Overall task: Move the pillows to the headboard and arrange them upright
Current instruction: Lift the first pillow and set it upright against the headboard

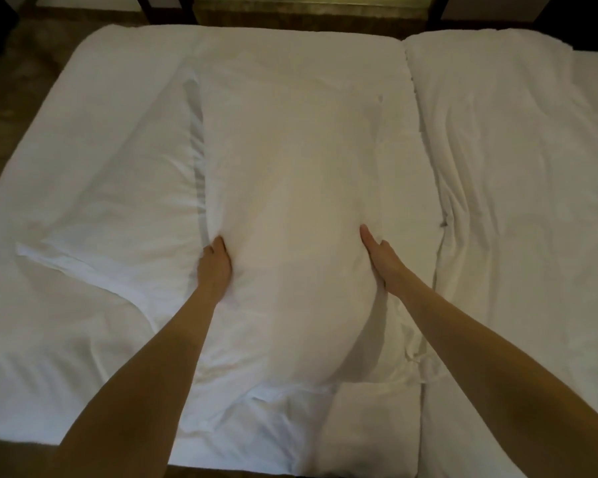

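Note:
A long white pillow [290,208] lies lengthwise down the middle of the white bed [83,322]. My left hand [214,267] grips its left edge and my right hand [380,260] grips its right edge, both about halfway along. A second white pillow [125,188] lies flat to the left, partly tucked under the first one's edge. The fingers of both hands are hidden in the fabric. I cannot tell where the headboard is.
A second white bed or duvet [515,201] adjoins on the right, with a narrow gap [428,215] between them. Brown floor [11,98] shows at the far left. Dark furniture legs [166,8] stand beyond the far edge.

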Tool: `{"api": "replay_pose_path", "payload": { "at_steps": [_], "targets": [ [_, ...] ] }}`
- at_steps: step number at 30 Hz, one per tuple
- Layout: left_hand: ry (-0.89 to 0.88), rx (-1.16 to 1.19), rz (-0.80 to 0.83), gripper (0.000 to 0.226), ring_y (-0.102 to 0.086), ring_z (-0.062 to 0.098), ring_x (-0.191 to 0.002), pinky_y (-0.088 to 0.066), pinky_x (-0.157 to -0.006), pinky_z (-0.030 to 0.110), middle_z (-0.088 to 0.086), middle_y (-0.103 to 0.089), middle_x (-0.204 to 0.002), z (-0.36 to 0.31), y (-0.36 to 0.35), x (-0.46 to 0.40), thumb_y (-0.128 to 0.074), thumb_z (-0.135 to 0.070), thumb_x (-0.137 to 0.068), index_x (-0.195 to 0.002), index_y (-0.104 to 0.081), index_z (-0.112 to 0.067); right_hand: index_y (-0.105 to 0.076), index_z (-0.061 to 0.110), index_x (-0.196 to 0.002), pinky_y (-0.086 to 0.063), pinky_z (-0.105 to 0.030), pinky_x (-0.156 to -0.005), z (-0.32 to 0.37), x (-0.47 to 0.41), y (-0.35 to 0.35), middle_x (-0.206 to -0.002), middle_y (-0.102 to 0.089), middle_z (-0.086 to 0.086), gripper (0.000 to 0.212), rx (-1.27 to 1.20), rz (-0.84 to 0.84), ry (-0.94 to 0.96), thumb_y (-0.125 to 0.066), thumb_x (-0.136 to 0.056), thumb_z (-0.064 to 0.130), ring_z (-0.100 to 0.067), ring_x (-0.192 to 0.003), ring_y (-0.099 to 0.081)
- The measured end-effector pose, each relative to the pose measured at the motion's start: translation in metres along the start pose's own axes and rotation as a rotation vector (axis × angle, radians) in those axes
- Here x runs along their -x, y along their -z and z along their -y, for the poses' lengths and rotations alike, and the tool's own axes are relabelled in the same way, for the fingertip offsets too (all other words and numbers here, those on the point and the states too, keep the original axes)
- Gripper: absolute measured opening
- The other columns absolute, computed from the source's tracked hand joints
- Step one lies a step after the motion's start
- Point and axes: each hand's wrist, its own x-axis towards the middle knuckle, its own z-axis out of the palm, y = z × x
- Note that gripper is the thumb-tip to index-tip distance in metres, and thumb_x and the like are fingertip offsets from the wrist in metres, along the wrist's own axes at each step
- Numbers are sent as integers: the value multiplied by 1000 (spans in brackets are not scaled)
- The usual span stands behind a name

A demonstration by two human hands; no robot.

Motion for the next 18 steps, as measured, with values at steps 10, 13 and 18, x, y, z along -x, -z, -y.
{"api": "replay_pose_path", "payload": {
  "at_steps": [10, 13, 18],
  "targets": [
    [23, 119, -65, 67, -57, 37, -104, -40, -81, 36, 23, -62, -118, -13, -21, 12, -24, -55, -96, -122, -56, -1, -47, 3, -132, -43, -48, -104, -5, 1, -14, -131, -58, -14, 77, 8, -167, 80, -44, -86, 65, -34, -118, -55],
    [12, 160, -127, 68, -59, 36, -101, -45, -84, 38, 22, -64, -113, -18, -20, 19, -28, -55, -95, -117, -60, 0, -60, 2, -115, -48, -47, -96, -2, 5, -11, -113, -65, -16, 62, 85, -243, 115, -38, -93, 56, -36, -106, -60],
    [-21, 224, -210, 60, -60, 36, -103, -45, -87, 36, 23, -65, -113, -19, -18, 44, -32, -46, -98, -113, -61, 5, -64, -3, -97, -40, -34, -74, -1, 21, -5, -87, -61, -12, 62, 259, -425, 221, -28, -99, 46, -28, -84, -56]
  ]
}}
